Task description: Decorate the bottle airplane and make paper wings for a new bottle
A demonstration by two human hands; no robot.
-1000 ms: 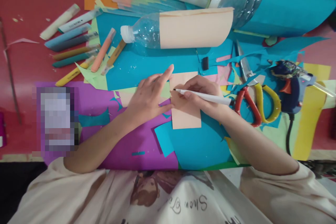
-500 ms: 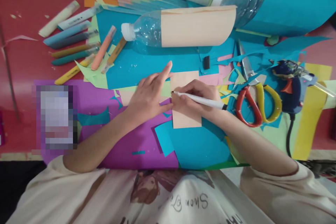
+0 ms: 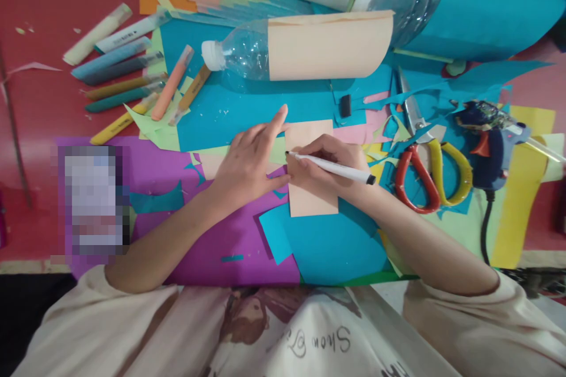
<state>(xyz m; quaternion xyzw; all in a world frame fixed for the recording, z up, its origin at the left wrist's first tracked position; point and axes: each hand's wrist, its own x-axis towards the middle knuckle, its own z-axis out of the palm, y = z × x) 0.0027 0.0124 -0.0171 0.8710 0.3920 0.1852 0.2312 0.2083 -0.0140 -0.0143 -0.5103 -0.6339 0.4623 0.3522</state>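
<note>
My right hand (image 3: pixel 325 168) is closed round a white pen (image 3: pixel 340 169), its tip touching the left edge of a small peach paper rectangle (image 3: pixel 312 203). My left hand (image 3: pixel 252 159) lies flat beside that paper, fingers stretched out, the forefinger resting on the paper's upper left corner. The peach piece sits on blue paper (image 3: pixel 340 247) and purple paper (image 3: pixel 212 247).
A plastic bottle (image 3: pixel 247 56) wrapped in peach paper lies behind my hands. Several markers (image 3: pixel 124 79) are scattered at the left. Red-and-yellow scissors (image 3: pixel 424 159) and a blue glue gun (image 3: pixel 490 141) lie at the right among paper scraps.
The pen has slid a little to the left along the peach paper's edge and tilted more steeply. My left hand has stayed in place.
</note>
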